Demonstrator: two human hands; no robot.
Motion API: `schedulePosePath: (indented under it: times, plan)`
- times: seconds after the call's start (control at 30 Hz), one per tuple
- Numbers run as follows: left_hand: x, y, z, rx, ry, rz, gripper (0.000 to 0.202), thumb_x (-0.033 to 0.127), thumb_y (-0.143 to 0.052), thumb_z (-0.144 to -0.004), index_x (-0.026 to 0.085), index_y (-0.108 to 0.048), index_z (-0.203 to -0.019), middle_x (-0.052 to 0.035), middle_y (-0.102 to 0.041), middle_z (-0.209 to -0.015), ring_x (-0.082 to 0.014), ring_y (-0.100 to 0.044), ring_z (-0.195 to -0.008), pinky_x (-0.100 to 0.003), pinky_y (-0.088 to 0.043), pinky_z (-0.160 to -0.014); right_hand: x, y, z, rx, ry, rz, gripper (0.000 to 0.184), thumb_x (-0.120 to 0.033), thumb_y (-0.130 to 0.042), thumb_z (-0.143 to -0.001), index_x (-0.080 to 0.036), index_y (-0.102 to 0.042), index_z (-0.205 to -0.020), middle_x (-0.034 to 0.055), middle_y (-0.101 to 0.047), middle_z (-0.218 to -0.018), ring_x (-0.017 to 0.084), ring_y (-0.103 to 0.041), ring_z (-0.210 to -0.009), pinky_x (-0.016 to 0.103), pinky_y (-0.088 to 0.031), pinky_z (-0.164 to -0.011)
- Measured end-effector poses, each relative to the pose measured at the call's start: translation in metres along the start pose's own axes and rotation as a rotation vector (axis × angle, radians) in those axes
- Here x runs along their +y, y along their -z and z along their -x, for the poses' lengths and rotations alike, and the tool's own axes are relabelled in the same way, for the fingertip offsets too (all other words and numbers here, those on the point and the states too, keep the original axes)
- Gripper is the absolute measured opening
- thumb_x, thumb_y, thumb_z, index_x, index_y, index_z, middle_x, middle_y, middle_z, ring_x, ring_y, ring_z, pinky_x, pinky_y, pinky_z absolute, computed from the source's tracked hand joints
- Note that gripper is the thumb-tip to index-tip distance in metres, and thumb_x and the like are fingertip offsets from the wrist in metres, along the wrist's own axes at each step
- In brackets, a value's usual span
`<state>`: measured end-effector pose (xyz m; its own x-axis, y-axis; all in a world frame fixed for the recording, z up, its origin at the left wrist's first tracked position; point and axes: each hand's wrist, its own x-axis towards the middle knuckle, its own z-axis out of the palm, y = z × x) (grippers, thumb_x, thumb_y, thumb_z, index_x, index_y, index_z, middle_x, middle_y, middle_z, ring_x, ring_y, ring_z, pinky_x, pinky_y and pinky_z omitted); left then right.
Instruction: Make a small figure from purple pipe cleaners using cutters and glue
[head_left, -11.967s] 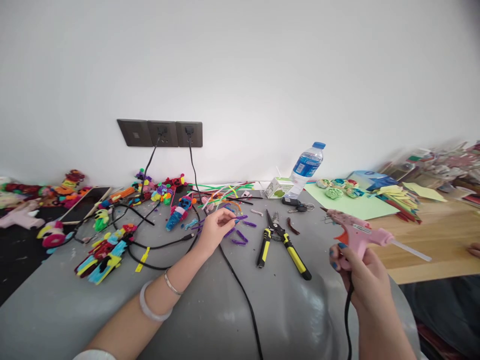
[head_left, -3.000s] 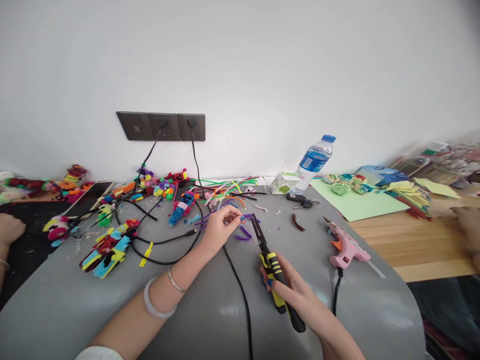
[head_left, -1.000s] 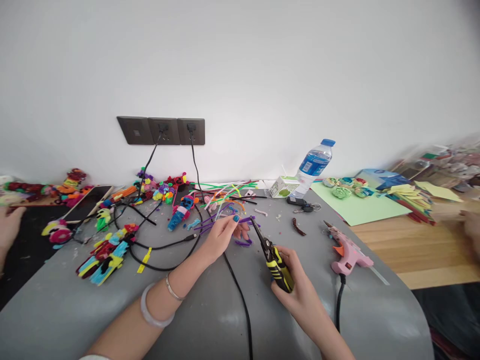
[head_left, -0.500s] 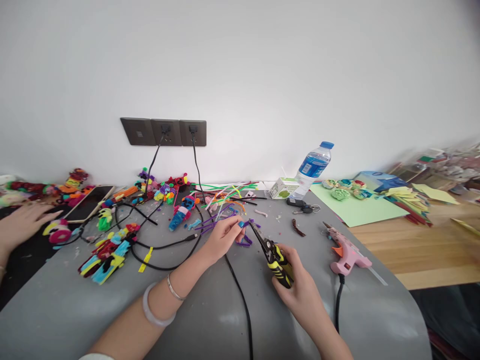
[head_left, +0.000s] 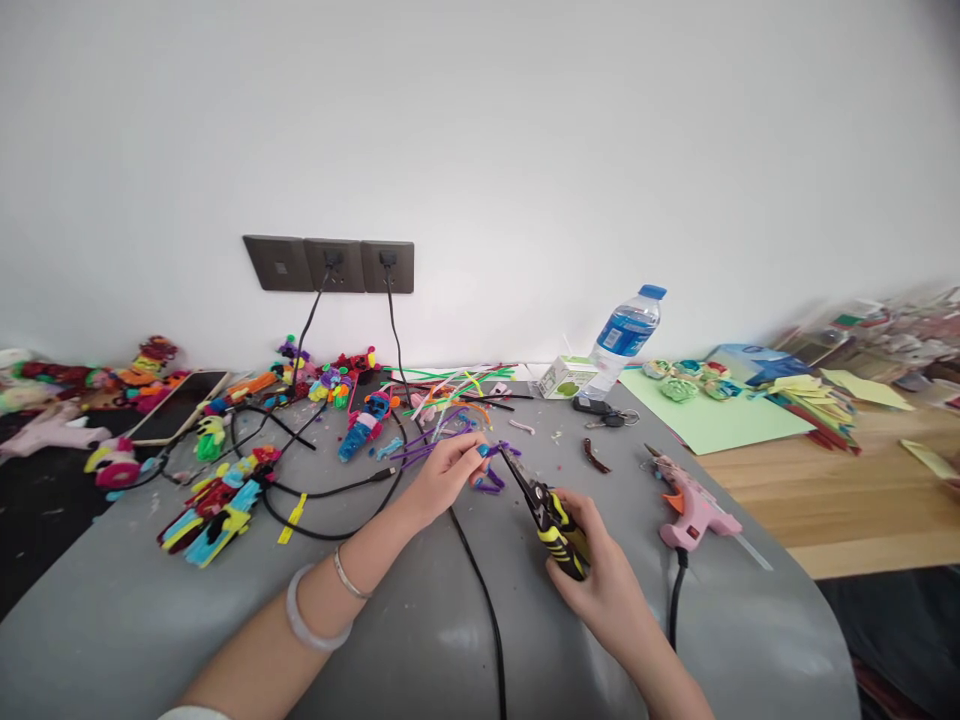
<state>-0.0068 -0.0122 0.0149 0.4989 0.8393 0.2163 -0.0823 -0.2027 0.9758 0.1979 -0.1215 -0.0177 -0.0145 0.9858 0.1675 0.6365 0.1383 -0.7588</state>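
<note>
My left hand (head_left: 442,474) pinches a purple pipe cleaner (head_left: 491,454) just above the grey table (head_left: 420,640), fingers closed on it. My right hand (head_left: 600,580) is wrapped round the black-and-yellow handles of the pliers (head_left: 546,510). The pliers' jaws point up-left and meet the purple pipe cleaner right beside my left fingertips. More purple pieces (head_left: 491,485) lie under the two hands. A pink glue gun (head_left: 690,503) lies on the table to the right of my right hand, its black cord running toward me.
Loose pipe cleaners (head_left: 450,390) and bright craft figures (head_left: 217,500) lie at the left and back. Black cables (head_left: 315,490) run from the wall sockets (head_left: 330,264). A water bottle (head_left: 622,335), small carton (head_left: 566,376), keys (head_left: 604,410), phone (head_left: 176,405), green paper (head_left: 712,415).
Twelve seconds ago my right hand held the glue gun; it now lies on the table and the hand holds the pliers. Another person's hand at the far left has withdrawn.
</note>
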Motion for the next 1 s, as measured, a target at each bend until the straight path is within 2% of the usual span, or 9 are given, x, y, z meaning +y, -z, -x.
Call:
schedulePosePath:
  times: [0.23,0.43,0.5,0.67,0.8,1.0]
  plan:
    - [-0.006,0.001,-0.002,0.008,0.002,0.006,0.033,0.039,-0.044,-0.092,0.018,-0.043,-0.067,0.0034,-0.040,-0.063,-0.0107,-0.037,-0.059,-0.026,-0.030,-0.061,0.000,0.001,-0.003,-0.032,-0.018,0.011,0.051,-0.016,-0.048,-0.074,-0.024,-0.041,-0.124,0.0045,-0.067,-0.102,0.019,-0.069,-0.090,0.025,-0.053,-0.076]
    - [-0.005,0.001,-0.002,0.034,-0.009,0.003,0.031,0.038,-0.045,-0.091,0.018,-0.044,-0.067,0.0035,-0.040,-0.061,-0.0106,-0.036,-0.058,-0.025,-0.029,-0.059,-0.004,0.002,-0.002,-0.044,-0.039,0.067,0.049,-0.017,-0.048,-0.073,-0.023,-0.045,-0.122,0.0041,-0.068,-0.101,0.018,-0.068,-0.083,0.027,-0.053,-0.075]
    - [-0.004,0.000,-0.002,0.037,-0.014,0.012,0.031,0.038,-0.045,-0.090,0.018,-0.045,-0.067,0.0033,-0.041,-0.061,-0.0106,-0.037,-0.058,-0.025,-0.030,-0.058,-0.008,0.004,0.000,-0.057,-0.032,0.059,0.052,-0.017,-0.048,-0.072,-0.022,-0.046,-0.124,0.0048,-0.067,-0.104,0.019,-0.067,-0.087,0.027,-0.053,-0.079]
    - [-0.004,-0.002,-0.003,0.052,-0.014,0.071,0.030,0.037,-0.046,-0.089,0.017,-0.045,-0.067,0.0032,-0.042,-0.062,-0.0100,-0.038,-0.058,-0.024,-0.031,-0.058,-0.015,0.012,0.004,-0.120,-0.061,-0.028,0.063,-0.019,-0.048,-0.070,-0.021,-0.045,-0.133,0.0087,-0.064,-0.124,0.023,-0.062,-0.113,0.031,-0.050,-0.093]
    - [-0.003,-0.004,-0.003,0.084,-0.014,0.104,0.030,0.038,-0.048,-0.088,0.017,-0.046,-0.066,0.0031,-0.043,-0.063,-0.0095,-0.038,-0.057,-0.024,-0.031,-0.057,-0.018,0.014,0.002,-0.166,-0.113,-0.081,0.067,-0.021,-0.050,-0.070,-0.020,-0.045,-0.136,0.0106,-0.059,-0.135,0.026,-0.058,-0.122,0.036,-0.046,-0.102]
    - [-0.004,-0.005,-0.003,0.148,-0.015,0.130,0.034,0.041,-0.052,-0.087,0.018,-0.043,-0.064,0.0041,-0.041,-0.060,-0.0092,-0.038,-0.055,-0.023,-0.032,-0.055,-0.018,0.013,0.001,-0.165,-0.106,-0.056,0.071,-0.021,-0.050,-0.071,-0.020,-0.039,-0.141,0.0101,-0.057,-0.135,0.026,-0.057,-0.121,0.035,-0.048,-0.099]
